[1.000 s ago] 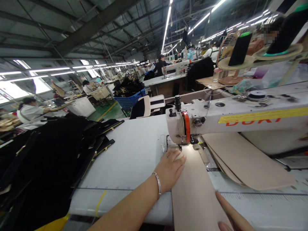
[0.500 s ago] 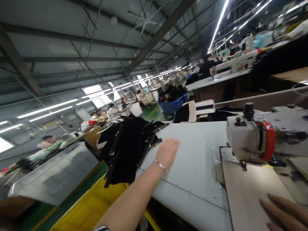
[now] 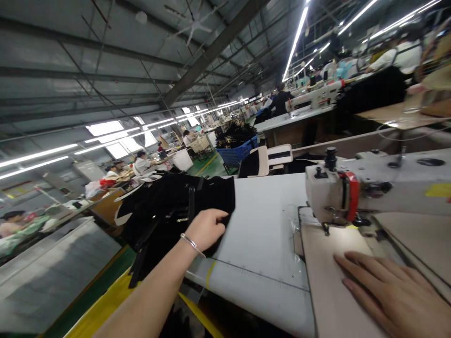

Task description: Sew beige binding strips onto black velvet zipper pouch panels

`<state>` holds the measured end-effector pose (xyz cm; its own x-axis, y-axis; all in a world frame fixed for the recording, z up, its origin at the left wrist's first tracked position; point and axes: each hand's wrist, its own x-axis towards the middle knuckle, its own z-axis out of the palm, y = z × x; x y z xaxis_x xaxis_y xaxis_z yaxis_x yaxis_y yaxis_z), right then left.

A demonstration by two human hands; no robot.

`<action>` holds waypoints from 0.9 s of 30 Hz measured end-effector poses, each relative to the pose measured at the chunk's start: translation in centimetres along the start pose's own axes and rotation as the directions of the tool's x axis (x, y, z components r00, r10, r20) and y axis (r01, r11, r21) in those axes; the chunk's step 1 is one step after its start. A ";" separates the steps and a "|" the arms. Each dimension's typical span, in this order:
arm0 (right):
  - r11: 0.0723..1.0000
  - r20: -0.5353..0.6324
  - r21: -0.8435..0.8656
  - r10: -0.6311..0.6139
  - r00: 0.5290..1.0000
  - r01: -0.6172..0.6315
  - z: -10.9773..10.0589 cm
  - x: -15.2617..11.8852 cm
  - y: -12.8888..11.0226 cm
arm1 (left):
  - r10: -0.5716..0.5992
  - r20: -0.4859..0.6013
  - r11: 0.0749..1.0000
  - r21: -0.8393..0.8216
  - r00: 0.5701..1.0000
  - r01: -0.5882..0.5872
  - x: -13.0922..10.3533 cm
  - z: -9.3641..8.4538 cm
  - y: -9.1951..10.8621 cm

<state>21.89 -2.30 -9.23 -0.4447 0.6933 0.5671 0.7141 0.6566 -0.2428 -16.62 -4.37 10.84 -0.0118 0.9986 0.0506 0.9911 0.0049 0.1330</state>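
My left hand [image 3: 207, 229], with a silver bracelet at the wrist, is over the right edge of a pile of black fabric pieces [image 3: 165, 197]. Its index finger and thumb point right, slightly apart; the other fingers are curled or hidden. Whether it touches the cloth is unclear. My right hand [image 3: 391, 286] lies flat, fingers stretched out, on a light beige panel [image 3: 327, 263]. That panel sits beneath the head of a sewing machine [image 3: 329, 195] with a red ring. Between my hands stretches the pale worktable [image 3: 264, 225], marked with a ruler line.
A yellow bin [image 3: 105, 310] stands below the table's left edge. Beyond the table are a blue crate [image 3: 237, 152] of dark pieces and a white-and-black padded piece [image 3: 278, 155]. Another sewing machine [image 3: 313, 98] and several people working are farther back.
My left hand has moved left from the bare tabletop to the black pile, where a smooth black piece now lies on top. The view has shifted right, bringing more of my right hand into sight.
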 end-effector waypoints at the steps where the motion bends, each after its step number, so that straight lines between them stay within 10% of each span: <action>1: 0.997 0.037 -0.078 -0.013 0.999 0.016 -0.7 0.7 -0.3 | 0.092 0.171 0.981 -0.185 0.981 -0.059 0.0 1.9 1.7; 4: 0.984 0.131 -0.171 -0.026 0.991 0.049 -2.2 2.5 -1.1 | 0.336 0.459 0.841 -0.539 0.822 -0.043 1.2 7.7 6.0; 9: 0.984 0.151 -0.175 -0.017 0.988 0.044 -3.1 3.2 -1.6 | 0.381 -0.046 0.894 -0.238 0.923 -0.381 6.4 12.6 9.4; 13: 0.987 0.139 -0.155 -0.017 0.990 0.039 -3.6 3.0 -1.9 | 0.423 -0.020 0.888 -0.190 0.906 -0.419 8.4 13.4 10.4; 18: 0.991 0.128 -0.134 0.008 0.992 0.009 -3.9 3.3 -2.2 | 0.402 -0.040 0.864 -0.314 0.915 -0.393 5.5 8.1 8.2; 23: 0.993 0.132 -0.121 0.023 0.991 -0.007 -3.8 3.3 -2.4 | -0.044 -0.358 0.758 -0.620 0.933 -0.202 3.3 -1.6 4.0; 27: 0.992 0.129 -0.127 0.026 0.991 -0.009 -3.9 3.3 -2.6 | 0.166 -0.075 0.686 -0.707 0.983 -0.169 4.1 0.6 7.1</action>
<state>20.67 -2.81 -3.68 -0.4921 0.7425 0.4544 0.7809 0.6072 -0.1464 -9.54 -0.21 11.44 0.1426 0.9790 0.1459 0.5887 -0.2024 0.7826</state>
